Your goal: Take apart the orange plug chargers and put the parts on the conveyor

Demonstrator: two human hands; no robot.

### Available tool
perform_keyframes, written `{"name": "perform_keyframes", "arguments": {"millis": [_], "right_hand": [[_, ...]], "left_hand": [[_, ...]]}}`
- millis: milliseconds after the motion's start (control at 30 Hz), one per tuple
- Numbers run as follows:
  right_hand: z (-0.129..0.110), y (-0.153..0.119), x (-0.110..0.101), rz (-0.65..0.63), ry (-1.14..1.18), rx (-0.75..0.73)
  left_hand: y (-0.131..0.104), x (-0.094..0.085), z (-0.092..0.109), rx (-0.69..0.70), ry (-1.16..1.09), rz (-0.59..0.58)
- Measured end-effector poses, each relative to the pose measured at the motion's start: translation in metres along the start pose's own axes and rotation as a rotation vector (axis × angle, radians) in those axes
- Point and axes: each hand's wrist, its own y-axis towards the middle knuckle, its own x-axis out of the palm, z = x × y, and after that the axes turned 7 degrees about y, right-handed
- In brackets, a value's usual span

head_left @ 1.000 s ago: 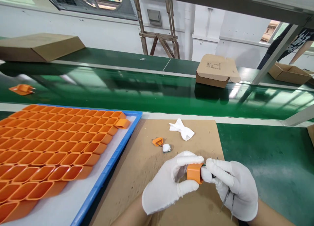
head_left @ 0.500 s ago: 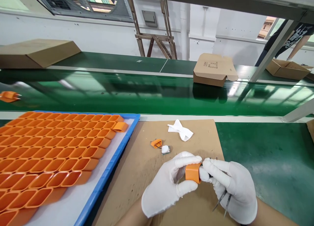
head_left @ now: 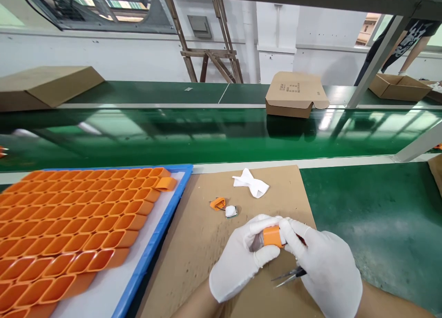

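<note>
Fingers of the gloved left hand (head_left: 240,258) were gripping the orange sleeve (head_left: 271,236), the thumb on its near side and others on its far side, above the cardboard (head_left: 276,184). That put the sleeve just right of the left palm and just left of the right hand (head_left: 322,267), whose bent fingertips were at its right end; neither hand was clearly nearer. Its axis seemed to run roughly left to right, between the 2 hands, though covering fingers left its full length unseen. Whether the right fingertips pinched a part at that end could not be told. The right hand also held the tweezers (head_left: 292,275), tips pointing left, on the near side of the sleeve and apart from it.
</note>
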Motion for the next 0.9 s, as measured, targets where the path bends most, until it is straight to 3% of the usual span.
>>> {"name": "perform_keyframes", "arguments": {"millis": [67, 133, 233, 400, 533, 767, 900], "right_hand": [[-0.003, -0.003, 0.000, -0.007, -0.305, -0.112], [-0.004, -0.005, -0.003, -0.069, -0.315, -0.151], [0.003, -0.004, -0.010, -0.137, 0.033, -0.073], [0.019, 0.008, -0.014, 0.093, 0.715, 0.123], [0.024, 0.019, -0.007, -0.085, 1.071, 0.440], [0.023, 0.026, -0.003, -0.260, 1.108, 0.637], [0.019, 0.022, 0.001, -0.248, 1.119, 0.659]], "left_hand": [[0.002, 0.003, -0.001, -0.013, -0.026, 0.030], [0.003, 0.004, -0.003, -0.032, -0.050, 0.079], [0.005, 0.002, -0.008, -0.045, -0.138, 0.143], [0.004, -0.001, -0.010, 0.021, -0.280, 0.054], [0.002, 0.003, -0.007, 0.042, -0.304, -0.047], [0.000, 0.006, -0.011, -0.003, -0.158, -0.024], [-0.001, 0.006, -0.014, 0.046, -0.097, -0.008]]}}
